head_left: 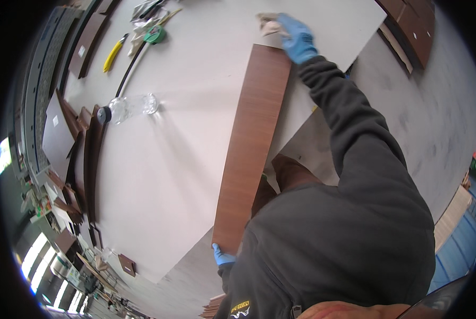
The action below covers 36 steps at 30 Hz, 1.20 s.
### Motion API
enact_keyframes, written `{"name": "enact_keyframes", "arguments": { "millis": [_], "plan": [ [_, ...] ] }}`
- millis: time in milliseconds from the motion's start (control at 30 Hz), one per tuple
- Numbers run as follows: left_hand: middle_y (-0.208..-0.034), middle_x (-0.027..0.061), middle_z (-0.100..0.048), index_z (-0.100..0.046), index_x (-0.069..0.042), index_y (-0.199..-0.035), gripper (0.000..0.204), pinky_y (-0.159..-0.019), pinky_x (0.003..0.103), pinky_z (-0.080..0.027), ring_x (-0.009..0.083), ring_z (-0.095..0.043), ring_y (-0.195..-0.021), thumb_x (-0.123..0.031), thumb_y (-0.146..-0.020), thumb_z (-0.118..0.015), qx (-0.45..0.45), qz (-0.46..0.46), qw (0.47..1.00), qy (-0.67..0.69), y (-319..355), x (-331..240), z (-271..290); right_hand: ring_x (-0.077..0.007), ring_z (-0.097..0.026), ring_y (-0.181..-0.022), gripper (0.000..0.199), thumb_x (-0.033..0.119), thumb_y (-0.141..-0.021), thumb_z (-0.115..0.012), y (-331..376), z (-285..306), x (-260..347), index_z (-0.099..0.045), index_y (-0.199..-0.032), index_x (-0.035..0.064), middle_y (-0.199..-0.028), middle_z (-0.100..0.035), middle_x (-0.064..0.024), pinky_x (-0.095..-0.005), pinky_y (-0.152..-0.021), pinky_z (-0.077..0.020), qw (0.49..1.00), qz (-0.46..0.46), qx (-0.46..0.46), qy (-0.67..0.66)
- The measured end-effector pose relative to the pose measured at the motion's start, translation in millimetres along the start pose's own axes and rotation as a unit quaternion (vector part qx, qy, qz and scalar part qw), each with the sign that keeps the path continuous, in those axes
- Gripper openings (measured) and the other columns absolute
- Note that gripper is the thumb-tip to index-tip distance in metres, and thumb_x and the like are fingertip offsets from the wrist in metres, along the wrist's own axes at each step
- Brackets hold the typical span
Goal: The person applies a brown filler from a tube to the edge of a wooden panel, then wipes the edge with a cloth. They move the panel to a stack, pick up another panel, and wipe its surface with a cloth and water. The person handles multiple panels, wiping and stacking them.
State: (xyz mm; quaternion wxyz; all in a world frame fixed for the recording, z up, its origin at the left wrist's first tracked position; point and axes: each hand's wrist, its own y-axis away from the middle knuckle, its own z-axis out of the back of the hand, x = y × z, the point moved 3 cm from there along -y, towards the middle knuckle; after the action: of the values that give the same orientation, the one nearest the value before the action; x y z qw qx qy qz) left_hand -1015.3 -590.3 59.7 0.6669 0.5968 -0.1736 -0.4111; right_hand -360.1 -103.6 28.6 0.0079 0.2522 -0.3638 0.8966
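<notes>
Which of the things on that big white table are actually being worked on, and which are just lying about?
In use: long brown wood-grain panel; cloth under the gloved right hand; gloved left hand at the panel's near end.

Lying about: clear plastic bottle; yellow cutter; green tape roll.

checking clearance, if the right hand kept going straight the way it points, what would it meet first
The right hand already rests on a crumpled cloth; beyond that only the bare white tabletop shows, though depth is unclear.

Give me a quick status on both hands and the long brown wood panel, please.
Right hand in blue glove presses a beige cloth by the long brown wood-grain panel. Left hand grips its near end. Clear plastic bottle lies apart.
</notes>
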Motion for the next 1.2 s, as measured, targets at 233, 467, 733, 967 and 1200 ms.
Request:
{"name": "enact_keyframes", "arguments": {
  "millis": [233,467,733,967,1200],
  "plan": [
    [-0.138,0.013,-0.066,-0.058,-0.004,-0.144,0.068,-0.094,0.044,-0.056,0.0296,-0.068,-0.116,-0.056,-0.099,-0.064,0.047,-0.104,0.993,-0.026,43,-80,21,-0.0426,-0.068,-0.11,0.033,0.009,-0.096,-0.062,21,86,-70,-0.066,-0.127,0.0019,-0.122,-0.071,-0.0212,-0.0423,-0.093,-0.056,0.99,-0.118,-0.041,0.059],
    [-0.077,0.0169,-0.073,-0.069,-0.004,-0.114,0.052,-0.037,0.034,-0.046,0.0265,-0.061,-0.044,-0.053,-0.102,-0.055,0.038,-0.21,0.974,-0.077,106,-180,27,-0.0436,-0.07,-0.102,0.034,0.01,-0.091,-0.064,138,87,134,-0.069,-0.123,0.0005,-0.122,-0.07,-0.0224,-0.0477,-0.086,-0.0581,0.988,0.017,0.135,-0.071],
    [-0.094,0.0176,-0.074,-0.062,-0.019,-0.143,0.041,-0.039,0.031,-0.05,0.0247,-0.064,-0.05,-0.033,-0.104,-0.058,0.098,-0.428,0.893,-0.101,163,-256,-9,-0.0286,-0.068,-0.104,0.031,0.027,-0.102,-0.057,276,-46,432,-0.063,-0.128,0.0117,-0.113,-0.067,-0.0109,-0.0403,-0.09,-0.0563,0.799,0.292,0.232,-0.472],
    [-0.096,0.018,-0.074,-0.053,-0.013,-0.15,0.054,-0.04,0.028,-0.049,0.0237,-0.064,-0.051,-0.028,-0.1,-0.062,0.047,-0.474,0.866,-0.154,150,-282,-12,-0.0222,-0.069,-0.097,0.031,0.011,-0.101,-0.051,155,49,81,-0.067,-0.128,0.0045,-0.111,-0.072,-0.0106,-0.0328,-0.088,-0.0552,0.953,-0.132,0.273,0.024],
    [-0.082,0.0158,-0.071,-0.058,-0.023,-0.147,0.047,-0.039,0.026,-0.042,0.0208,-0.06,-0.048,-0.033,-0.101,-0.061,0.049,-0.522,0.831,-0.188,147,-267,-41,-0.0264,-0.069,-0.088,0.026,0.014,-0.103,-0.053,168,234,-67,-0.068,-0.12,-0.0001,-0.104,-0.071,-0.0153,-0.037,-0.077,-0.0564,0.939,-0.313,0.046,0.137]
  ]
}}
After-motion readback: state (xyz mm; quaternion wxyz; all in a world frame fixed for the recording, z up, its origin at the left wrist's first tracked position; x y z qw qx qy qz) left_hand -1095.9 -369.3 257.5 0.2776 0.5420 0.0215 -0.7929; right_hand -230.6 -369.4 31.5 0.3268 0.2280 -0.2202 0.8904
